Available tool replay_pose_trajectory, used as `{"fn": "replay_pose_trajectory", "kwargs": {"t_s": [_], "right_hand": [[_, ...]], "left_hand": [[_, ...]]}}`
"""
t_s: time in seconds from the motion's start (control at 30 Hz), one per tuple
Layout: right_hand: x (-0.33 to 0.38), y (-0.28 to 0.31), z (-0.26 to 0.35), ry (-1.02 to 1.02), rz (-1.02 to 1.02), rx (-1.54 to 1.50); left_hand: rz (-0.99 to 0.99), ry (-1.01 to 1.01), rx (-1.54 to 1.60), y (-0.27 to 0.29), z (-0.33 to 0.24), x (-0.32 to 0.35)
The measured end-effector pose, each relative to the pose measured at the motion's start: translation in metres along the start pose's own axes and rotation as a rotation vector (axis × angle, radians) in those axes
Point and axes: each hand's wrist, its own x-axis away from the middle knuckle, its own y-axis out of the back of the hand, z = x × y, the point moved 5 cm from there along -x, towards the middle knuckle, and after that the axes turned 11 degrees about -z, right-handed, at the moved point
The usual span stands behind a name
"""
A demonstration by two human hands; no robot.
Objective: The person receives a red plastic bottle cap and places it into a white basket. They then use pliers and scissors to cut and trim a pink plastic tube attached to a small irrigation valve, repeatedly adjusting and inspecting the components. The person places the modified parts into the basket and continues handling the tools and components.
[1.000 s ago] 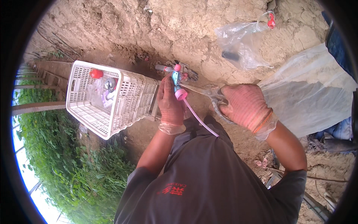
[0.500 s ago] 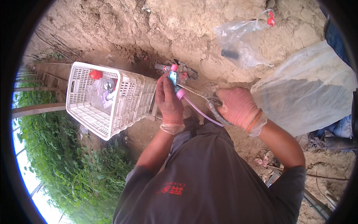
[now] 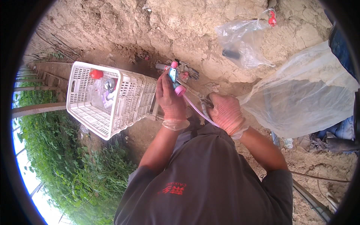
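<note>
My left hand (image 3: 171,100), in a pinkish glove, is closed around a small light-blue fitting (image 3: 172,74) with a pink cap at its top. A wider pink collar (image 3: 180,90) sits at its lower end, and a thin pink tube (image 3: 195,108) runs from there toward my right hand. The gloved right hand (image 3: 226,113) grips grey metal scissors (image 3: 204,101) by the handles. Their blades point up and left toward the fitting, and the tips lie close beside it; whether they touch, I cannot tell.
To the left, a white plastic crate (image 3: 112,103) holds a red item and clear plastic. Green plants (image 3: 52,146) grow beyond it. An earthen wall (image 3: 180,33) rises ahead, with a clear bag (image 3: 243,43) against it. Translucent sheeting (image 3: 300,93) lies at right.
My right hand and the scissors have moved left and slightly down, closer to my left hand. The left hand and fitting have shifted only slightly.
</note>
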Motion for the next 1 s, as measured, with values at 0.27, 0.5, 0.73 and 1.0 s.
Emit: {"fn": "replay_pose_trajectory", "kwargs": {"t_s": [0.27, 0.5, 0.73, 1.0], "right_hand": [[0.007, -0.017, -0.004, -0.056, -0.034, -0.063], [0.006, -0.012, -0.005, -0.107, -0.115, -0.172], [-0.033, 0.032, -0.002, -0.099, -0.214, -0.5], [-0.04, 0.027, 0.026, 0.114, -0.269, -0.262]], "left_hand": [[-0.017, 0.14, 0.047, -0.007, -0.005, 0.009], [0.05, 1.166, 1.09, -0.027, 0.028, 0.037], [0.313, 1.445, 1.109, -0.026, 0.025, 0.05], [0.247, 1.119, 0.798, -0.023, 0.003, 0.043]]}}
